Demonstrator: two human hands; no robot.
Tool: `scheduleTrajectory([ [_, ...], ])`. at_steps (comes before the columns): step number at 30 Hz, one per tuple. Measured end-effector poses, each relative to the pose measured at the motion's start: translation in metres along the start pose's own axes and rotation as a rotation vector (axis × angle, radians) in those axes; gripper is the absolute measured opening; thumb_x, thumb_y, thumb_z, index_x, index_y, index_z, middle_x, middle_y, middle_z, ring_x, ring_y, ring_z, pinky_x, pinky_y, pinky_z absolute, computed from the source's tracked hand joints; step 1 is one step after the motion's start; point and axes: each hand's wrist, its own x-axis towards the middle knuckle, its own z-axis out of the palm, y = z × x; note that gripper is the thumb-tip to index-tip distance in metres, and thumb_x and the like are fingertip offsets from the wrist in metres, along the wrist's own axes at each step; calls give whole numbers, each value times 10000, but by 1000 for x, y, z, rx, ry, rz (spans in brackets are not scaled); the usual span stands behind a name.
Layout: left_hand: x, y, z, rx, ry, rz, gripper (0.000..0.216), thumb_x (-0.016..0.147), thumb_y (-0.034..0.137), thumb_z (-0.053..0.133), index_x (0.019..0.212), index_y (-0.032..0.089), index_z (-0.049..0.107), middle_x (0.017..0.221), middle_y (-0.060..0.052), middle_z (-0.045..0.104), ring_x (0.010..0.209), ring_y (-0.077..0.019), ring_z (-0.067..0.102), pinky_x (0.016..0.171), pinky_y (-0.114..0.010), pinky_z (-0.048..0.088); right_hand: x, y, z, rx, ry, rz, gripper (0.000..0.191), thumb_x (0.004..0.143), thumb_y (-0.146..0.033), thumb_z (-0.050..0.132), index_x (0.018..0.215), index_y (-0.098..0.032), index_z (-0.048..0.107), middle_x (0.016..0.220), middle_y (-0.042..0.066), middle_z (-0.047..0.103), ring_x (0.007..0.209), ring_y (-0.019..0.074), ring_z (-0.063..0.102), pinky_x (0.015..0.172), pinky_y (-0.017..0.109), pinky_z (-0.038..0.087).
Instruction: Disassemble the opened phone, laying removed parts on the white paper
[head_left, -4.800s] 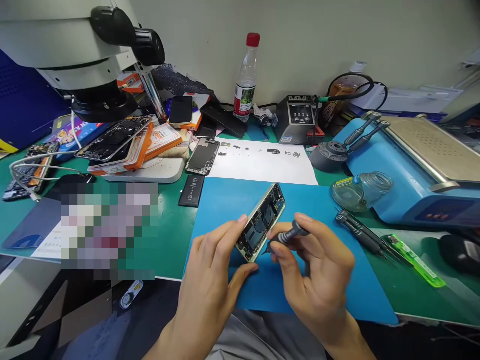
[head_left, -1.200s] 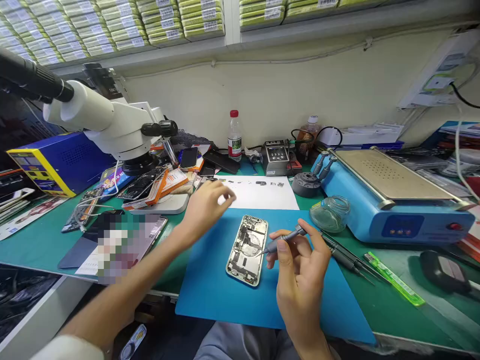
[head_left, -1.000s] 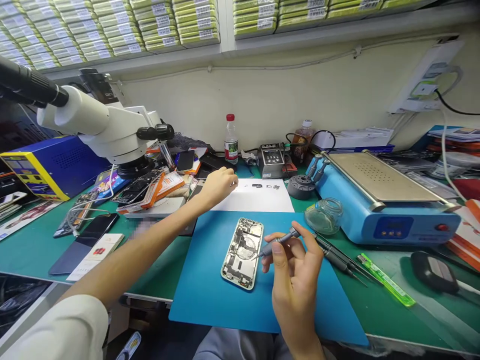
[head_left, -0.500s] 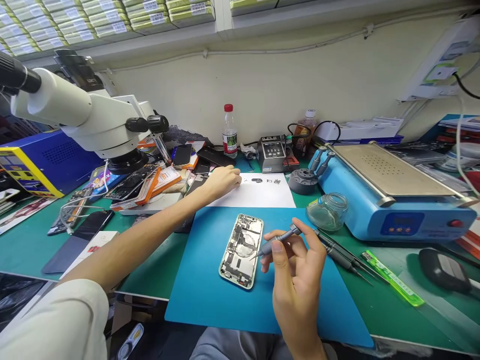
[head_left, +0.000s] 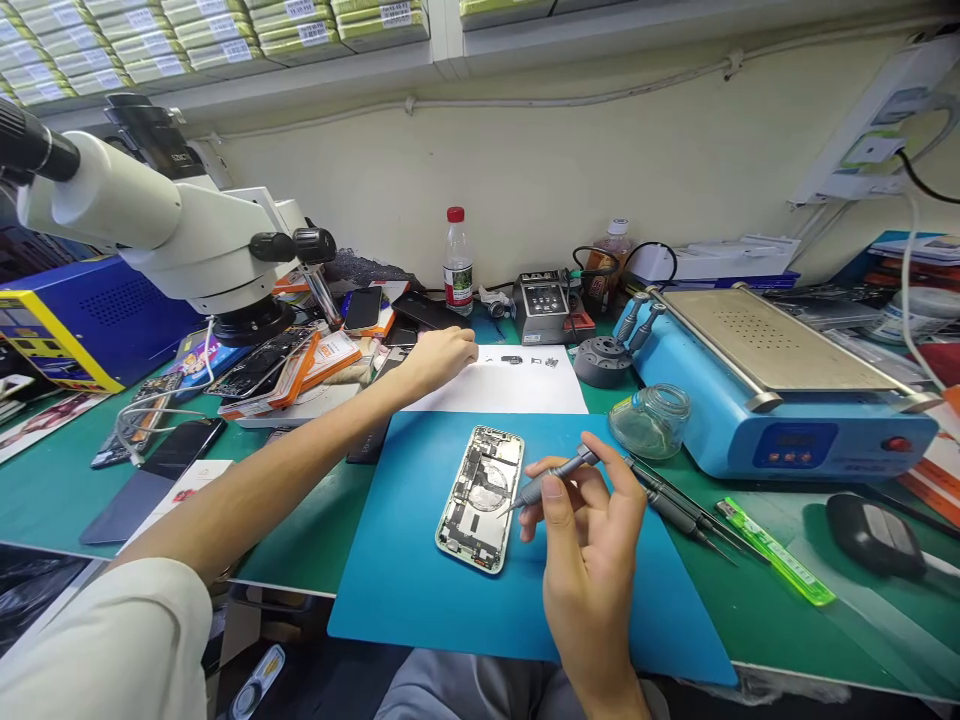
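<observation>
An opened phone housing (head_left: 481,500) with its inner parts exposed lies on the blue mat (head_left: 420,610). My right hand (head_left: 589,560) holds a grey precision screwdriver (head_left: 551,480), its thin tip pointing left over the phone's right edge. Farther back, my left hand (head_left: 444,358) reaches over the left part of a white paper sheet (head_left: 495,392). Its fingers are bent together and pointed down; whatever they hold, if anything, is too small or hidden to see. Several small phone parts (head_left: 512,360) rest on the paper to the right of that hand.
A glass jar (head_left: 651,420), tweezers and drivers (head_left: 679,508) and a green-handled tool (head_left: 776,552) lie right of the mat. Behind stands a blue heating plate machine (head_left: 795,400). A microscope (head_left: 172,230) overhangs phones and boxes (head_left: 300,370) at left.
The view has shifted very slightly. Both hands stay in nearly the same places, the right with the screwdriver and the left over the paper.
</observation>
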Motion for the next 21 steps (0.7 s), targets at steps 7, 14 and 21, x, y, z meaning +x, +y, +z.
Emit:
scheduleTrajectory([
  [7, -34, 6, -45, -48, 123, -204, 205, 1140, 288, 583, 1210, 178, 741, 1264, -98, 766, 1186, -269, 727, 981, -435, 611, 4, -4, -2, -48, 44, 9, 459, 1101, -464, 624, 1524, -331, 504, 1004, 26, 715, 683, 148, 608, 577, 295, 541],
  [14, -129, 57, -42, -200, 24, -262, 294, 1139, 282, 489, 1095, 202, 768, 1053, -81, 823, 979, -294, 779, 792, -357, 547, 11, -7, -3, -173, 28, 131, 518, 1085, -525, 622, 1526, -268, 533, 806, -27, 617, 721, 181, 612, 669, 321, 542],
  [21, -201, 93, -10, -446, 52, -311, 385, 1186, 301, 391, 1379, 239, 718, 1323, -73, 760, 1191, -229, 742, 996, -356, 590, 10, -4, 1, -308, 14, 132, 525, 1078, -543, 610, 1511, -255, 539, 862, -9, 636, 755, 194, 652, 661, 330, 538],
])
